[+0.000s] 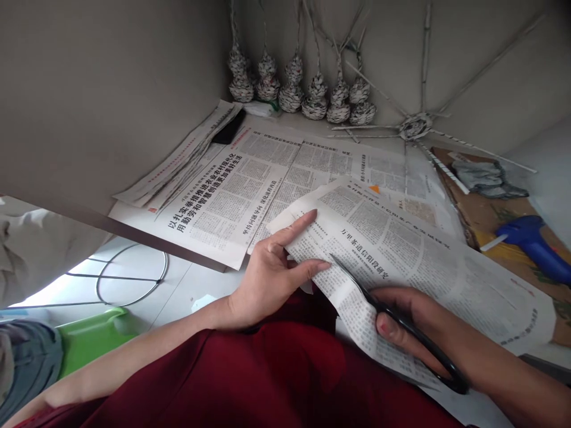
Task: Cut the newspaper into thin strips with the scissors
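My left hand (274, 270) pinches the near left edge of a folded newspaper sheet (414, 261), index finger stretched along its top. My right hand (413, 324) grips black scissors (392, 315), whose blades point up-left into the sheet's lower edge, close to my left fingertips. The sheet lies across my lap, over dark red cloth (276, 374), and extends to the right onto the desk.
More newspapers (232, 190) cover the desk. Woven paper gourds (303, 89) stand along the back wall beside a woven paper disc with spokes (414, 126). A blue glue gun (533, 238) lies on cardboard at right. A green stool (96, 336) and wire frame (129, 279) sit lower left.
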The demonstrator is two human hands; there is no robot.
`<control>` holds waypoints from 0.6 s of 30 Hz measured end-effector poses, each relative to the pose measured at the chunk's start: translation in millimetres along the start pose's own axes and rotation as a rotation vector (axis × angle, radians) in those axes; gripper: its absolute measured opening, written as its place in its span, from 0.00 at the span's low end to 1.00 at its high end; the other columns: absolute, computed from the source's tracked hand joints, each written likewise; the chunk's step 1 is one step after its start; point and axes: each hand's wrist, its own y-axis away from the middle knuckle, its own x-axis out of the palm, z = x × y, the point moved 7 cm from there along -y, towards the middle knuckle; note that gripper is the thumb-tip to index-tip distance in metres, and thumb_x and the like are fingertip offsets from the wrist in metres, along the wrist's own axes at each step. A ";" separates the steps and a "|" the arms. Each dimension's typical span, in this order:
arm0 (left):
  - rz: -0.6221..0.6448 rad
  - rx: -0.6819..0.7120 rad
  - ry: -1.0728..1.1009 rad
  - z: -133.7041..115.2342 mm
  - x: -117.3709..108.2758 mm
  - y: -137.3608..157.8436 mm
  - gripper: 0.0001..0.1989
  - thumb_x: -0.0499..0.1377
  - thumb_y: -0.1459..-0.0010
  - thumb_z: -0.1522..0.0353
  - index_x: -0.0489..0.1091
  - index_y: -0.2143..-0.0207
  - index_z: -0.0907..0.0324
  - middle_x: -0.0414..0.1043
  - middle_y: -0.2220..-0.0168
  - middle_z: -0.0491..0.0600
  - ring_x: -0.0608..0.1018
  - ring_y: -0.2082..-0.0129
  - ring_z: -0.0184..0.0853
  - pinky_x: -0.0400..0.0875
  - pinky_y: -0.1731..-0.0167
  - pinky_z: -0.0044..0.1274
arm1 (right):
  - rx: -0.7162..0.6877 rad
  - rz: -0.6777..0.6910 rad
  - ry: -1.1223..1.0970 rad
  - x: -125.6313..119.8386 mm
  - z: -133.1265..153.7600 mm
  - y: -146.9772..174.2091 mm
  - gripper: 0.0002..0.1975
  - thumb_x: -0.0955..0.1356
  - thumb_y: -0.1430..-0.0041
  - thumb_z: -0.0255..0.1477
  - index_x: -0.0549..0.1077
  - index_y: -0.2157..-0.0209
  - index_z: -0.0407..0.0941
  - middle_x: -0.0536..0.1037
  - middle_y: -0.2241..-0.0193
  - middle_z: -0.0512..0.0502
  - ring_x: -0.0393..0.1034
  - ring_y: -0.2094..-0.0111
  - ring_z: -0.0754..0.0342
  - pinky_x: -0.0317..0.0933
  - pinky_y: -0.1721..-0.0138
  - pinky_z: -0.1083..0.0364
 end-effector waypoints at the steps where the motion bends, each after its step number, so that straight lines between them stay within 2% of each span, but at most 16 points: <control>1: 0.001 -0.004 -0.001 0.5 0.7 0.7 0.42 0.73 0.49 0.66 0.63 0.34 0.52 0.80 0.66 0.45 0.73 0.82 0.27 0.74 0.81 0.23 | 0.012 0.016 -0.006 0.8 3.3 -1.3 0.22 0.70 0.42 0.52 0.79 0.70 0.47 0.77 0.75 0.48 0.72 0.71 0.50 0.67 0.71 0.55; 3: -0.003 -0.004 -0.011 0.7 1.3 1.9 0.40 0.73 0.50 0.67 0.65 0.35 0.50 0.80 0.56 0.48 0.73 0.80 0.26 0.74 0.80 0.22 | 0.025 0.041 -0.018 1.8 11.8 -4.2 0.24 0.68 0.42 0.55 0.80 0.69 0.48 0.77 0.73 0.47 0.72 0.68 0.48 0.66 0.69 0.53; 5: -0.013 0.007 -0.017 -0.2 0.6 2.3 0.40 0.73 0.50 0.67 0.66 0.35 0.50 0.78 0.50 0.50 0.75 0.76 0.29 0.74 0.78 0.23 | 0.013 0.063 -0.024 1.9 21.6 -7.6 0.25 0.67 0.42 0.56 0.80 0.67 0.48 0.78 0.71 0.46 0.72 0.67 0.47 0.66 0.68 0.52; 8: -0.035 0.022 -0.015 -2.2 -2.5 2.1 0.40 0.73 0.50 0.66 0.65 0.35 0.51 0.78 0.49 0.51 0.79 0.68 0.35 0.76 0.75 0.24 | 0.002 0.104 -0.007 2.2 30.0 -11.6 0.24 0.67 0.41 0.55 0.80 0.66 0.48 0.79 0.70 0.47 0.72 0.66 0.47 0.65 0.67 0.53; 11: -0.057 0.025 -0.019 -3.7 -6.3 1.1 0.40 0.73 0.50 0.65 0.66 0.35 0.53 0.80 0.55 0.51 0.81 0.63 0.39 0.79 0.71 0.26 | 0.012 0.117 0.009 1.8 27.6 -13.6 0.21 0.69 0.41 0.52 0.80 0.66 0.48 0.78 0.70 0.47 0.72 0.65 0.47 0.66 0.67 0.53; 14: -0.045 0.008 -0.003 -3.4 -7.2 -0.6 0.41 0.73 0.50 0.65 0.65 0.35 0.53 0.80 0.59 0.50 0.81 0.67 0.37 0.79 0.72 0.26 | 0.025 0.101 -0.006 2.3 18.6 -14.6 0.18 0.70 0.41 0.50 0.78 0.67 0.49 0.77 0.71 0.48 0.70 0.68 0.49 0.64 0.69 0.54; 18: -0.012 -0.035 0.062 -1.0 -5.6 -2.1 0.42 0.73 0.50 0.67 0.64 0.34 0.52 0.80 0.53 0.50 0.76 0.77 0.28 0.77 0.75 0.23 | 0.068 0.139 -0.059 9.2 6.3 -16.7 0.16 0.71 0.40 0.46 0.73 0.70 0.47 0.69 0.75 0.52 0.62 0.73 0.54 0.59 0.73 0.56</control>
